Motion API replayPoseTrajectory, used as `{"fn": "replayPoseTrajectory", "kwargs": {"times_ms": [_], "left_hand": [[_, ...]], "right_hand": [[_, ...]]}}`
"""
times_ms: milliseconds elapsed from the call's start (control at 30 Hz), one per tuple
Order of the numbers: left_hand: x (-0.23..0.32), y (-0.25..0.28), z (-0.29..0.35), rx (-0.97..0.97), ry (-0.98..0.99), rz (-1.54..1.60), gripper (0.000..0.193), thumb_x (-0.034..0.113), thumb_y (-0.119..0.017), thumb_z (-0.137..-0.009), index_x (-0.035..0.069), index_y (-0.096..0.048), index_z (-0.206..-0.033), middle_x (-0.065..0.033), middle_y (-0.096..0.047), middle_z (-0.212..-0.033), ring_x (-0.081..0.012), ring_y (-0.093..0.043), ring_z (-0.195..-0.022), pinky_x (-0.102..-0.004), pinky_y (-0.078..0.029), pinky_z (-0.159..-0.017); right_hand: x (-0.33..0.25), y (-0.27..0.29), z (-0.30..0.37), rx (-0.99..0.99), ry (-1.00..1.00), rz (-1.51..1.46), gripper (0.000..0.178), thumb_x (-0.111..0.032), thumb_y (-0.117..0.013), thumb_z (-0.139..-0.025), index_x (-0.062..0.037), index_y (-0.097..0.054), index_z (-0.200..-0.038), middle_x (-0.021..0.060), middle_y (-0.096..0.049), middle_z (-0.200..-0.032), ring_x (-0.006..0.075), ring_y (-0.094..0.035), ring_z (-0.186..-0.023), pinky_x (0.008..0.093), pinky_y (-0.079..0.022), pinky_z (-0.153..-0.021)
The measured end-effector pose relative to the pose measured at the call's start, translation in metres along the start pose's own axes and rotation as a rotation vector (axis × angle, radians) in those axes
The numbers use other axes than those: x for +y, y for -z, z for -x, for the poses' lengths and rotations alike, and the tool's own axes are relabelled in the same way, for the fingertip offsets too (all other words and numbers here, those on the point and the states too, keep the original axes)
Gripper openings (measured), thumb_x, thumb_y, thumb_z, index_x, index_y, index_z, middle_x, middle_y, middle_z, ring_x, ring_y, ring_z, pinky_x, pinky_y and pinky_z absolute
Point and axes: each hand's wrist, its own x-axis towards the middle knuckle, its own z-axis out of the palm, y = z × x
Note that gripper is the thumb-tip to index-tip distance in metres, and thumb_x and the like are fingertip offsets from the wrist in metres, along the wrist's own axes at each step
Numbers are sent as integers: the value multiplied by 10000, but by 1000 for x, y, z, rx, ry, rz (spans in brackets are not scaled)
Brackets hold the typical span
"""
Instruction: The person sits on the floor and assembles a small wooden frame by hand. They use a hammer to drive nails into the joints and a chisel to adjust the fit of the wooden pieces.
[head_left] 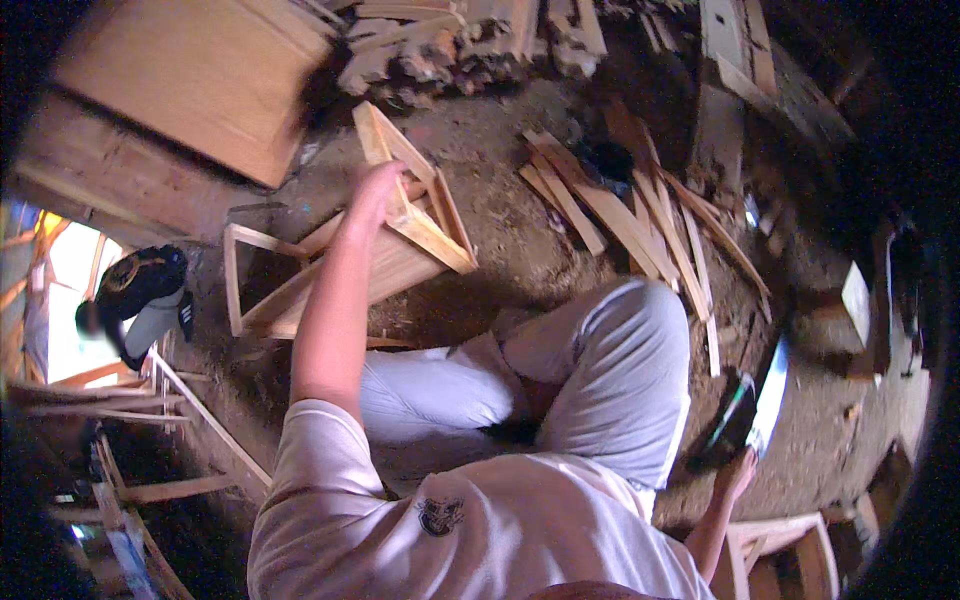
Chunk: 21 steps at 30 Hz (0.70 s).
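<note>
My left hand (380,190) is closed around the end frame of a small wooden stool (350,270). The stool lies tipped on the dirt floor in front of my folded legs, with its leg frames sticking out at both ends. Out to the right, my right hand (737,476) is at the near end of a long, flat, shiny blade (769,400) that looks like a saw. The fingers look closed on that end, though they are small and partly blurred. Beside the blade lies a thin green and dark object (732,410) whose kind I cannot make out.
Loose wooden strips (620,215) lie ahead to the right. Stacked rough timber (440,50) is at the far side. A large wooden panel (200,80) stands far left. Another wooden frame (780,550) sits near right. Someone in dark clothes (145,290) is by the bright opening.
</note>
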Motion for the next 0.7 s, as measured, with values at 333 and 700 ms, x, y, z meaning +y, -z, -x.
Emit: {"fn": "replayPoseTrajectory", "kwargs": {"times_ms": [333, 700], "left_hand": [[117, 149, 87, -14, -54, -199, 304, 317, -811, -817, 76, -663, -929, -15, -585, -763, -132, -550, -609, -268, -442, -555], [193, 228, 157, -517, 94, 580, 230, 198, -494, -1052, 11, -476, -1185, -3, -494, -799, -52, -395, -473, -209, -353, -374]], "right_hand": [[-71, 88, -67, 120, -73, -77, 449, 15, -585, -857, 16, -531, -1302, 261, -532, -1317, 474, -497, -1257, 519, -441, -1055], [-538, 206, -73, -823, 704, -1840, 721, -516, -439, -1071, -48, -282, -1596, 153, -407, -1588, 278, -377, -1471, 433, -278, -1218]]}}
